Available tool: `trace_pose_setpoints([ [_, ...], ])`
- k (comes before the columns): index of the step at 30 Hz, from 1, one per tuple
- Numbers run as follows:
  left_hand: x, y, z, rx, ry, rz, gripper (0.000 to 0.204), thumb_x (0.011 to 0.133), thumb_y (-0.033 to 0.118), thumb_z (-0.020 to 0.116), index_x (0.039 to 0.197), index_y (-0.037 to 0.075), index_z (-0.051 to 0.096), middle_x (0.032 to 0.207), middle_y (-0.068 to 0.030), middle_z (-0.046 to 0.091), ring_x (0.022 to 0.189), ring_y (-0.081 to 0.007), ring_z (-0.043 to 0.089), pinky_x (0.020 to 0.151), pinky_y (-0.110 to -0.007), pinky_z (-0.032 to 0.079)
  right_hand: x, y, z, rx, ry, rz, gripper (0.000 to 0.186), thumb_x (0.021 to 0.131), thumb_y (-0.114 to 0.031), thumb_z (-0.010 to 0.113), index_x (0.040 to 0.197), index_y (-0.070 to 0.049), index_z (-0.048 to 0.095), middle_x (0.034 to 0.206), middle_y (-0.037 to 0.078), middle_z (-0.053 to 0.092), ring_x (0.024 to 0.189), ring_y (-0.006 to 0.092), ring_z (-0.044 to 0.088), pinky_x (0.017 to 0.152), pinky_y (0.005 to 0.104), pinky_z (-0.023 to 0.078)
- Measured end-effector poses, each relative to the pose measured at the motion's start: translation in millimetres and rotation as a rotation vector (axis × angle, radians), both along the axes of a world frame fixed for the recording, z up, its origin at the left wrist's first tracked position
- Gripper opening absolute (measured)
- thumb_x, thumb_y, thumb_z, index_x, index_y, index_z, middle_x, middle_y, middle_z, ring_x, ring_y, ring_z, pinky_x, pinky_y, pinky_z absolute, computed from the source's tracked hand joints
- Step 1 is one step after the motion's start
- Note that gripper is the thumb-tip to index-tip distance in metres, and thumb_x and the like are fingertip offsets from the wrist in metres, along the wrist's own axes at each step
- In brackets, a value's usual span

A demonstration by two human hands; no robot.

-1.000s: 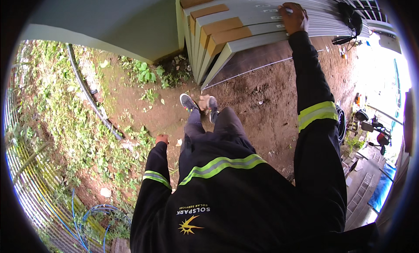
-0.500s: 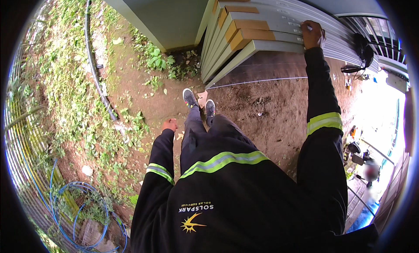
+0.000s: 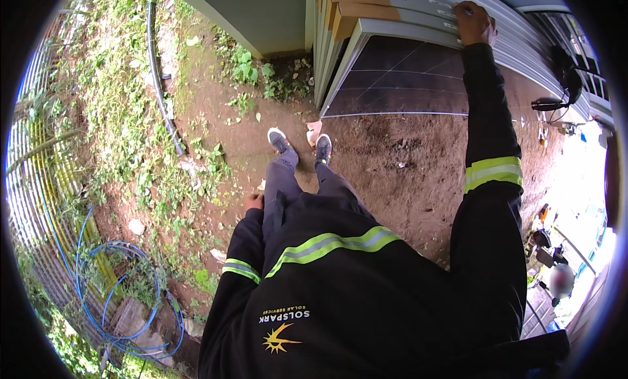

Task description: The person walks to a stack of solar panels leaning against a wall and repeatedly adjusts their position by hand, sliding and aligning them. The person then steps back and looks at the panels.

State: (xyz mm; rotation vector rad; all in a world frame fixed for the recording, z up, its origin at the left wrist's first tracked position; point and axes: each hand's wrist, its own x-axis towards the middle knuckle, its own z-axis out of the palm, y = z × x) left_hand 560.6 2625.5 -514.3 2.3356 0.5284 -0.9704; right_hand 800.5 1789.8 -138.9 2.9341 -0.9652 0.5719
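While left hand (image 3: 254, 201) hangs, right hand (image 3: 475, 24) atop framed panels (image 3: 409, 64)

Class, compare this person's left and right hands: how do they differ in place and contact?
The right hand is at the stacked panels' edges; the left hand hangs beside the thigh. The right hand is near the picture's upper edge, the left hand around mid-height. Both are bare.
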Motion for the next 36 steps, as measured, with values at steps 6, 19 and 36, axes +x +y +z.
trace_pose_setpoints([
  [6, 30.5, 1.9, 26.4, -0.207, 0.300, 0.393, 0.028, 0.100, 0.013, 0.071, 0.122, -0.005, 0.069, 0.085, -0.0110, 0.072, 0.069, -0.0211, 0.070, 0.058, -0.036, 0.059, 4.9, 0.4, 4.6, -0.070, 0.003, -0.034, 0.038, 0.094, -0.056, 0.066, 0.112, -0.026, 0.082, 0.125, 0.010, 0.077, 0.120, 0.0413, 0.068, 0.108, 0.0495, 0.050],
  [19, 47.2, 71.5, -16.8, -0.321, 0.184, 0.506, 0.019, 0.103, 0.015, 0.068, 0.117, 0.001, 0.066, 0.071, -0.0068, 0.064, 0.056, -0.0185, 0.062, 0.048, -0.034, 0.045, 4.3, -71.0, -12.2, -0.104, 0.200, -0.075, 0.039, 0.096, -0.055, 0.062, 0.122, -0.031, 0.080, 0.132, 0.006, 0.075, 0.128, 0.0395, 0.064, 0.109, 0.0539, 0.049],
  [36, 53.7, 101.0, 22.3, -0.302, 0.218, 0.552, 0.022, 0.102, 0.016, 0.070, 0.116, -0.002, 0.070, 0.078, -0.0089, 0.071, 0.064, -0.0197, 0.068, 0.059, -0.035, 0.057, 1.7, -44.0, -1.4, -0.112, 0.172, -0.055, 0.040, 0.097, -0.053, 0.063, 0.118, -0.025, 0.082, 0.128, 0.008, 0.077, 0.122, 0.0341, 0.069, 0.110, 0.0467, 0.048],
])
